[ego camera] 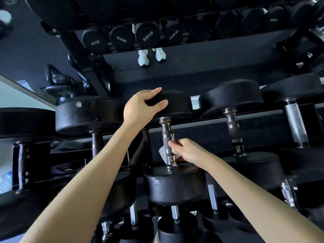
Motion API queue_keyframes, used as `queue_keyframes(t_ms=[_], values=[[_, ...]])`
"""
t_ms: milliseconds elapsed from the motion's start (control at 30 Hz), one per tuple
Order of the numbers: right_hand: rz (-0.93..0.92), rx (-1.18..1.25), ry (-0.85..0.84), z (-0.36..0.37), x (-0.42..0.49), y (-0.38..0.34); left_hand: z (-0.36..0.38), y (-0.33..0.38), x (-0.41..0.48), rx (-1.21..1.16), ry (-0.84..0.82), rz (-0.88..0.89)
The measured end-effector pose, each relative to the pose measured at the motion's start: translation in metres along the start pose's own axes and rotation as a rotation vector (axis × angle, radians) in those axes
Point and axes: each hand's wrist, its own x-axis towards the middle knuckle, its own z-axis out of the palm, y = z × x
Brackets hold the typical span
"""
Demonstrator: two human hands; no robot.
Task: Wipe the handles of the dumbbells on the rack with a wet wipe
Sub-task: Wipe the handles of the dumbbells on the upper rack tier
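A black dumbbell lies on the rack [219, 120] with its knurled chrome handle [166, 135] pointing toward me. My right hand [185, 151] grips the lower part of that handle through a white wet wipe [162, 151], whose edges stick out on both sides of the bar. My left hand [142, 106] holds the rim of the same dumbbell's far head [177, 104], thumb in front and fingers over the top. The near head [173, 183] sits just below my right hand.
More black dumbbells lie on either side, with handles at the left [96, 142] and right [233, 127]. A lower tier holds several more [175, 214]. A mirror behind the rack reflects dumbbells and white shoes [151, 56]. A kettlebell [57, 85] sits at the back left.
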Motion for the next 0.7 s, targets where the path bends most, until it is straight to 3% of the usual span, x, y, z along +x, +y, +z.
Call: queue_keyframes(t_ms=[133,200,300,433,600,700], values=[[-0.122,-0.31,0.012,0.015,-0.016,-0.016,0.0,0.0,0.001,-0.013,0.005,-0.001],[-0.083,-0.239,0.03,0.017,-0.024,-0.023,0.0,0.0,0.001,-0.018,0.004,-0.002],[-0.021,-0.032,0.185,0.023,-0.025,-0.022,0.0,-0.001,0.0,-0.019,0.001,-0.006],[-0.024,-0.028,0.413,0.034,-0.007,-0.016,0.001,-0.002,0.001,-0.015,0.005,-0.005],[0.032,-0.074,0.396,0.027,0.01,-0.011,0.003,-0.005,0.002,-0.009,0.007,0.001],[0.07,0.192,0.348,0.025,0.014,-0.005,0.002,-0.006,0.002,-0.011,0.005,-0.005]])
